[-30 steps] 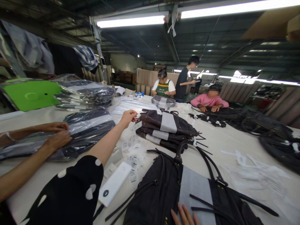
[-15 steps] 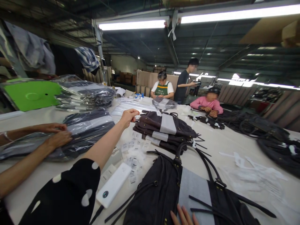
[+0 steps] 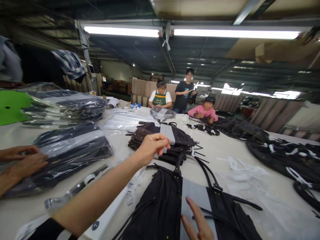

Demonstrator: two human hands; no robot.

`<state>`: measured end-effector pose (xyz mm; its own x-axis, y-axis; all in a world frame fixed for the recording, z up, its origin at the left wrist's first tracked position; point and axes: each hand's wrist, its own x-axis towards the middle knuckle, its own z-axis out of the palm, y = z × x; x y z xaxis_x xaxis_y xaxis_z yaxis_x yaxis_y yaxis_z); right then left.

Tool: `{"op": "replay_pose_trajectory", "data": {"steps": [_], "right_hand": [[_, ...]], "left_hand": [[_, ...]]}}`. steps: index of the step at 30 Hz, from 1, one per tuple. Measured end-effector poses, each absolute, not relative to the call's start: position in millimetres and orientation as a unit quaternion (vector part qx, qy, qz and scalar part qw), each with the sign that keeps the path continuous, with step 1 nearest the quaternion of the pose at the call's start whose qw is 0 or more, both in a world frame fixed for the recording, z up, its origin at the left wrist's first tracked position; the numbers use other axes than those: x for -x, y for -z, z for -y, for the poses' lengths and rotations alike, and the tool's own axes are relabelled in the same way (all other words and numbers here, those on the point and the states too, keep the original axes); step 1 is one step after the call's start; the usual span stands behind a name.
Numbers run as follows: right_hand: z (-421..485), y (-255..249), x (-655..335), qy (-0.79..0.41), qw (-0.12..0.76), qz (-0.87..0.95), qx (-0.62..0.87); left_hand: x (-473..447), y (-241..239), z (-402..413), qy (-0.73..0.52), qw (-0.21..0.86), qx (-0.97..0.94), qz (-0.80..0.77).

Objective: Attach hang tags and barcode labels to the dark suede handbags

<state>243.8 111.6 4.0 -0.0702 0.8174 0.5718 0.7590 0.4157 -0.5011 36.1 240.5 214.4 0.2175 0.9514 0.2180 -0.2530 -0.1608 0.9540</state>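
Observation:
A black handbag [image 3: 160, 196] lies in front of me, its handles pointing away. A grey paper band [image 3: 196, 191] wraps its middle. My right hand [image 3: 197, 221] is over this band with thumb and forefinger apart, close to thin dark straps. My left hand [image 3: 153, 148] reaches across from the left, in front of a stack of folded dark bags [image 3: 183, 135]. Its thumb and fingers are pressed together; whatever they pinch is too small to make out. Barcoded white tags [image 3: 130, 190] lie partly hidden under my left forearm.
A co-worker's hands [image 3: 30, 163] touch a plastic-wrapped bag [image 3: 72, 146] at left. More wrapped bags [image 3: 72, 103] are piled behind it. A white device [image 3: 105, 216] sits under my forearm. Clear plastic [image 3: 250, 180] lies at right, dark bags [image 3: 282, 153] beyond. Other people are across the table.
The view has turned to the right. My left hand has moved right and nearer, now in front of the stacked bags. My right hand shows more, its thumb and forefinger spread over the band.

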Motion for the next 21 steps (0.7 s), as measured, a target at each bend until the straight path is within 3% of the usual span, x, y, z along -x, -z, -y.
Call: {"op": "replay_pose_trajectory", "data": {"steps": [5, 9, 15, 21], "right_hand": [[-129, -119, -229, -0.282, 0.558, 0.621, 0.473], [-133, -142, -212, -0.414, 0.612, 0.515, 0.434], [-143, -120, -244, -0.4, 0.554, 0.508, 0.524], [-154, -103, -291, -0.213, 0.457, 0.557, 0.66]], "left_hand": [[-92, -201, -200, -0.459, 0.661, -0.527, -0.275], [-113, -187, -190, -0.456, 0.662, -0.526, -0.277], [-113, -153, -225, -0.405, 0.57, -0.595, -0.396], [-101, -65, -292, -0.313, 0.433, -0.609, -0.586]]}}
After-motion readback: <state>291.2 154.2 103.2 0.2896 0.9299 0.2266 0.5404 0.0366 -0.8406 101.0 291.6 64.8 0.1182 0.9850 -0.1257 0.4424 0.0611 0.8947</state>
